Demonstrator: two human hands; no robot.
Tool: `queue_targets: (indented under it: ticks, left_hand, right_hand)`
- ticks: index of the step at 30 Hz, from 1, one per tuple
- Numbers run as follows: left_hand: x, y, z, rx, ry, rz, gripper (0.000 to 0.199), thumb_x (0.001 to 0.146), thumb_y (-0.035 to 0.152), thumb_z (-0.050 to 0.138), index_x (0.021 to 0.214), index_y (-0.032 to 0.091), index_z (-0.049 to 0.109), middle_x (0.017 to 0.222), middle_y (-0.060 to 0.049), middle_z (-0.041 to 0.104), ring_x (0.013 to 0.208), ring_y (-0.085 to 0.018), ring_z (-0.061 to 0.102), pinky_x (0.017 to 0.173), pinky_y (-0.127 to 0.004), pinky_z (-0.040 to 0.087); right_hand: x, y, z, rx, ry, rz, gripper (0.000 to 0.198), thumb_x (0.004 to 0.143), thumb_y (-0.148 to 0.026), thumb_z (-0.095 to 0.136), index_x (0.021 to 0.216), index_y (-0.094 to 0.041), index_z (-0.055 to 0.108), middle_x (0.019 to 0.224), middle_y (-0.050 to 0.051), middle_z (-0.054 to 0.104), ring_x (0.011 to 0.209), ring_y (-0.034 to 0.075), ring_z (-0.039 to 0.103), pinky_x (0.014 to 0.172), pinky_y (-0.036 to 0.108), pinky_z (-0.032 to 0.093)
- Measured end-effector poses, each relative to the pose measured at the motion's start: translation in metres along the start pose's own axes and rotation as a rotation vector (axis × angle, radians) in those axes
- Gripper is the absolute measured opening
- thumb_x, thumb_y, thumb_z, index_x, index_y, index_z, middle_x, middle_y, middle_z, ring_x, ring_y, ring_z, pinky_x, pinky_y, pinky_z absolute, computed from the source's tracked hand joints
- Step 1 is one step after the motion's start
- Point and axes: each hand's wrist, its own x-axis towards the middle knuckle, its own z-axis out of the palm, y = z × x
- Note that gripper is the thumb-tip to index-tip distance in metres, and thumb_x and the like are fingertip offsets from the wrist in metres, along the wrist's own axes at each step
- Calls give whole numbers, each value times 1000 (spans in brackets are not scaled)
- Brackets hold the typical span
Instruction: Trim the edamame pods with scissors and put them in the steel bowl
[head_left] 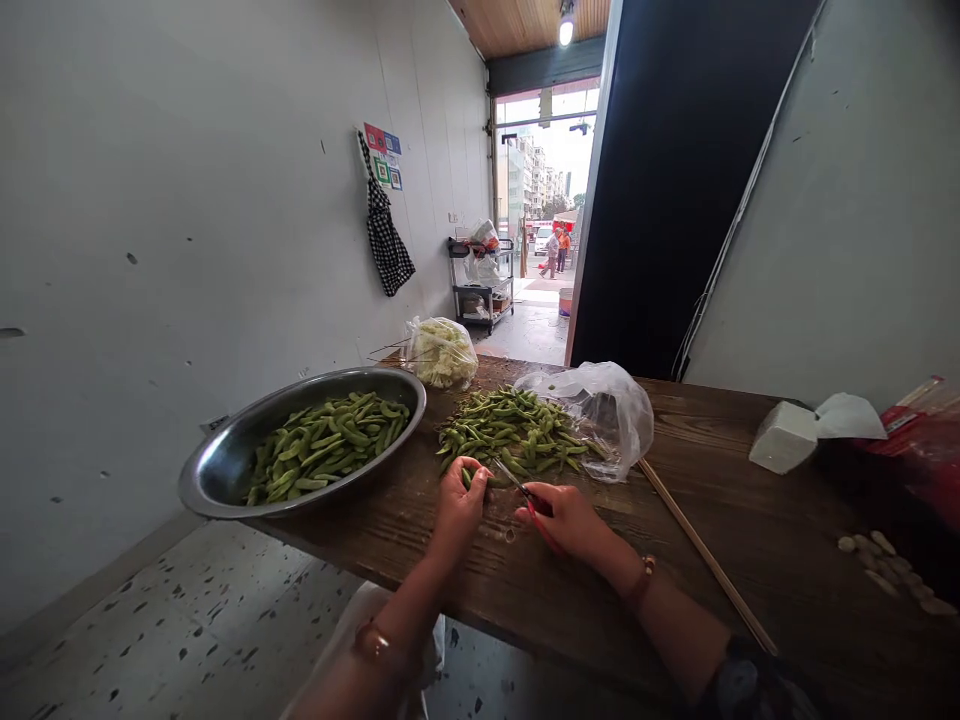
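Between the thumb and fingers of my left hand (459,505) is a green edamame pod (468,478). My right hand (566,518) grips a pair of scissors (534,507) with red handles, the blades pointing toward the pod. Just beyond both hands lies a loose pile of edamame pods (510,425) on the wooden table (405,530). On the left, a large metal basin (217,478) holds many more pods (330,440). A crumpled clear plastic bag (619,415) touches the right side of the pile.
Behind the pile sits a bag of cauliflower (442,352). Long wooden sticks (705,550) lie to the right. Farther right are white tissues (784,438), a red plastic bag (926,440) and several peanuts (892,568). A shelf cart (484,280) stands near the doorway.
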Motion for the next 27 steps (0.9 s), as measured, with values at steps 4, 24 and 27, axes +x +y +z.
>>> queue_targets:
  ticks: [4, 24, 27]
  left_hand:
    - [6, 29, -16, 175, 36, 120, 19, 83, 38, 50, 79, 19, 50, 55, 3, 55, 47, -11, 50, 49, -22, 37]
    - [91, 108, -104, 1148, -185, 536, 40, 81, 30, 59, 118, 15, 56, 114, -11, 54, 110, -24, 53, 99, -39, 41]
    - [88, 95, -63, 1158, -359, 548, 41, 80, 28, 61, 119, 15, 57, 119, -12, 53, 108, -24, 55, 98, -39, 42]
  right_hand:
    - [0, 9, 2, -21, 77, 61, 35, 84, -42, 57, 102, -15, 69, 74, 5, 68, 64, 17, 58, 60, 27, 40]
    - [0, 16, -8, 634, 245, 327, 53, 79, -57, 59, 113, -17, 63, 57, -4, 53, 45, 11, 46, 42, 23, 37]
    - [3, 18, -13, 925, 391, 376, 51, 78, -57, 62, 113, -20, 59, 64, -5, 53, 45, 7, 44, 40, 19, 36]
